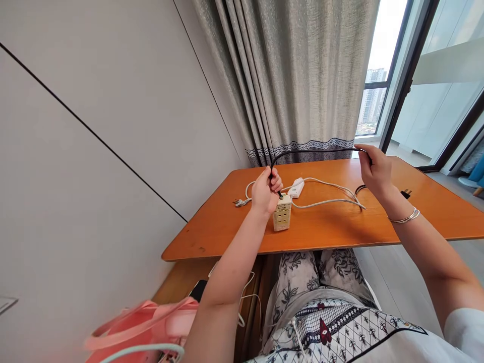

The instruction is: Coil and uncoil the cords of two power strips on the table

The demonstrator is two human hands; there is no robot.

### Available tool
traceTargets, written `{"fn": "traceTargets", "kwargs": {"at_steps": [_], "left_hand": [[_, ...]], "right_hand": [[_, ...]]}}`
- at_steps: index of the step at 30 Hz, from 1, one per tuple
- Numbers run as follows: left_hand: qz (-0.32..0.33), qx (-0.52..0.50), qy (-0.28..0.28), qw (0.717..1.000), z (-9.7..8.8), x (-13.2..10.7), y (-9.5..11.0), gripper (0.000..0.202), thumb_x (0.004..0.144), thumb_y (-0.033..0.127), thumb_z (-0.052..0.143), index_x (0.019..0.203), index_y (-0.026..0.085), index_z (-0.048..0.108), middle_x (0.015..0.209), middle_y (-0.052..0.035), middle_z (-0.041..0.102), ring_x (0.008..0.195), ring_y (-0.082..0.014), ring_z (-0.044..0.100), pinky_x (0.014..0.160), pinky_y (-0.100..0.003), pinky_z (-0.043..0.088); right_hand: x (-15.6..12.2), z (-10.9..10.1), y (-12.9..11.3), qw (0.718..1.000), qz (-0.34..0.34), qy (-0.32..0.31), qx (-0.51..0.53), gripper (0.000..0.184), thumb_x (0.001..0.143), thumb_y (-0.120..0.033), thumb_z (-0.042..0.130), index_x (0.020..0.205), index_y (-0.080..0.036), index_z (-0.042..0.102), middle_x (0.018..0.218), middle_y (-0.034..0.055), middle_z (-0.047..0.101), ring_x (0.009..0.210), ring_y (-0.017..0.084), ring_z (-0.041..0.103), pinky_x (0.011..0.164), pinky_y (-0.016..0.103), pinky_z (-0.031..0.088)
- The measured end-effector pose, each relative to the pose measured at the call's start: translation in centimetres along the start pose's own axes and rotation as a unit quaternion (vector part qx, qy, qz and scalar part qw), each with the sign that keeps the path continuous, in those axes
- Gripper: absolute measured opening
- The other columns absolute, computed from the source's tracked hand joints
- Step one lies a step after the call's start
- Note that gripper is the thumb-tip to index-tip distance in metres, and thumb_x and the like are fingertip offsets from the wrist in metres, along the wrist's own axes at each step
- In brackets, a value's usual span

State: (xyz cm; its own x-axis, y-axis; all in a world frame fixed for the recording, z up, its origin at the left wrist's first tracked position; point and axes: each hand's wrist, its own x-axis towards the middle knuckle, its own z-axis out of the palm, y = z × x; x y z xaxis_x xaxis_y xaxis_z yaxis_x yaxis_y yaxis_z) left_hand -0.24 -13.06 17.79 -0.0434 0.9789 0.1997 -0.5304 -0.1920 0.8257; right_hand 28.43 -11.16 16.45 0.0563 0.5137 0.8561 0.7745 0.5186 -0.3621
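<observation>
My left hand (266,191) is closed around one end of a black cable (313,149), right at the top of a cream power cube (282,212) that stands on the orange table (333,227). My right hand (374,169) pinches the same cable further along, held up above the table's right part. The cable stretches in an arc between both hands. Its black plug (406,193) lies on the table to the right of my right wrist. A white cord (325,194) with a white adapter (297,187) lies behind the cube, ending in a plug (239,202) on the left.
A grey curtain (295,75) hangs behind the table, with a window (374,96) and glass door at right. A white wall runs along the left. A pink bag (151,327) sits low at the left, beside a phone (197,290) on a lower shelf.
</observation>
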Motion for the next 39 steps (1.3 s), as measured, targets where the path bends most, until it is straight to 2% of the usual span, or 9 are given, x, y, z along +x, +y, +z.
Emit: {"fn": "traceTargets", "kwargs": {"at_steps": [4, 9, 13, 18, 21, 25, 28, 32, 39], "left_hand": [[0.013, -0.019, 0.006, 1.0, 0.1, -0.1, -0.2, 0.035, 0.099, 0.027, 0.043, 0.065, 0.019, 0.043, 0.055, 0.0066, 0.026, 0.043, -0.0064, 0.024, 0.042, -0.018, 0.027], [0.052, 0.006, -0.026, 0.998, 0.9, -0.6, -1.3, 0.032, 0.099, 0.032, 0.045, 0.069, 0.021, 0.041, 0.059, 0.005, 0.03, 0.046, -0.0083, 0.029, 0.047, -0.021, 0.034], [0.088, 0.065, -0.06, 0.992, 1.6, -0.8, -2.7, 0.033, 0.098, 0.044, 0.048, 0.074, 0.022, 0.041, 0.068, 0.0013, 0.049, 0.056, -0.0101, 0.048, 0.06, -0.025, 0.046], [0.126, 0.11, -0.126, 0.978, 1.9, -0.5, -4.2, 0.044, 0.092, 0.063, 0.05, 0.077, 0.023, 0.042, 0.087, -0.005, 0.07, 0.084, -0.0181, 0.068, 0.078, -0.034, 0.053], [0.131, 0.138, -0.171, 0.967, 1.6, -0.4, -4.8, 0.051, 0.088, 0.071, 0.051, 0.075, 0.022, 0.043, 0.086, -0.0069, 0.073, 0.089, -0.0217, 0.07, 0.079, -0.036, 0.053], [0.108, 0.194, -0.185, 0.957, 1.3, -0.2, -5.0, 0.053, 0.086, 0.074, 0.051, 0.073, 0.023, 0.045, 0.072, -0.0041, 0.068, 0.077, -0.0205, 0.067, 0.07, -0.033, 0.051], [0.079, 0.196, -0.199, 0.957, 1.4, -0.2, -4.8, 0.051, 0.086, 0.068, 0.057, 0.069, 0.022, 0.045, 0.062, -0.0002, 0.059, 0.065, -0.0168, 0.061, 0.061, -0.029, 0.049], [-0.025, 0.134, -0.232, 0.963, 1.8, -0.6, -4.2, 0.047, 0.087, 0.06, 0.06, 0.066, 0.021, 0.043, 0.057, 0.0025, 0.053, 0.047, -0.0112, 0.051, 0.046, -0.024, 0.042], [-0.112, 0.087, -0.262, 0.955, 1.9, -1.2, -3.2, 0.028, 0.092, 0.04, 0.051, 0.076, 0.017, 0.056, 0.04, 0.0105, 0.035, 0.031, -0.0053, 0.025, 0.047, -0.021, 0.043]], "right_hand": [[-0.1, -0.7, -1.5, 0.989, -0.02, -0.058, -0.135, 0.044, 0.102, -0.04, 0.033, 0.126, -0.024, 0.066, 0.098, 0.0111, 0.068, 0.082, 0.024, 0.064, 0.069, 0.034, 0.045], [-1.7, 1.0, -3.5, 0.932, -0.03, -0.244, -0.265, 0.043, 0.101, -0.031, 0.038, 0.138, -0.021, 0.059, 0.11, 0.0144, 0.068, 0.081, 0.024, 0.067, 0.061, 0.031, 0.042], [-3.4, 2.4, -5.5, 0.882, -0.091, -0.369, -0.277, 0.042, 0.1, -0.026, 0.04, 0.139, -0.022, 0.056, 0.109, 0.014, 0.069, 0.08, 0.022, 0.069, 0.057, 0.029, 0.041], [-4.6, 2.2, -8.5, 0.851, -0.191, -0.417, -0.255, 0.045, 0.096, -0.013, 0.04, 0.137, -0.023, 0.057, 0.103, 0.0122, 0.07, 0.07, 0.019, 0.068, 0.051, 0.029, 0.035], [-4.5, 1.4, -9.5, 0.858, -0.22, -0.398, -0.239, 0.042, 0.096, -0.01, 0.041, 0.13, -0.022, 0.062, 0.103, 0.0112, 0.071, 0.069, 0.018, 0.066, 0.05, 0.03, 0.03], [-3.7, 0.4, -9.5, 0.899, -0.239, -0.316, -0.185, 0.037, 0.102, -0.015, 0.036, 0.113, -0.024, 0.07, 0.103, 0.0088, 0.071, 0.075, 0.017, 0.063, 0.057, 0.03, 0.033], [-2.9, -0.1, -9.1, 0.928, -0.237, -0.244, -0.153, 0.038, 0.106, -0.037, 0.037, 0.103, -0.026, 0.073, 0.089, 0.0068, 0.07, 0.072, 0.017, 0.058, 0.062, 0.031, 0.034], [-1.9, -0.1, -8.5, 0.952, -0.223, -0.168, -0.124, 0.047, 0.098, -0.061, 0.043, 0.096, -0.026, 0.074, 0.081, 0.0058, 0.067, 0.069, 0.017, 0.057, 0.063, 0.031, 0.036], [-0.7, 1.0, -7.5, 0.95, -0.286, -0.112, -0.05, 0.047, 0.096, -0.06, 0.051, 0.106, -0.022, 0.074, 0.092, 0.0075, 0.069, 0.074, 0.015, 0.062, 0.064, 0.027, 0.043]]}}
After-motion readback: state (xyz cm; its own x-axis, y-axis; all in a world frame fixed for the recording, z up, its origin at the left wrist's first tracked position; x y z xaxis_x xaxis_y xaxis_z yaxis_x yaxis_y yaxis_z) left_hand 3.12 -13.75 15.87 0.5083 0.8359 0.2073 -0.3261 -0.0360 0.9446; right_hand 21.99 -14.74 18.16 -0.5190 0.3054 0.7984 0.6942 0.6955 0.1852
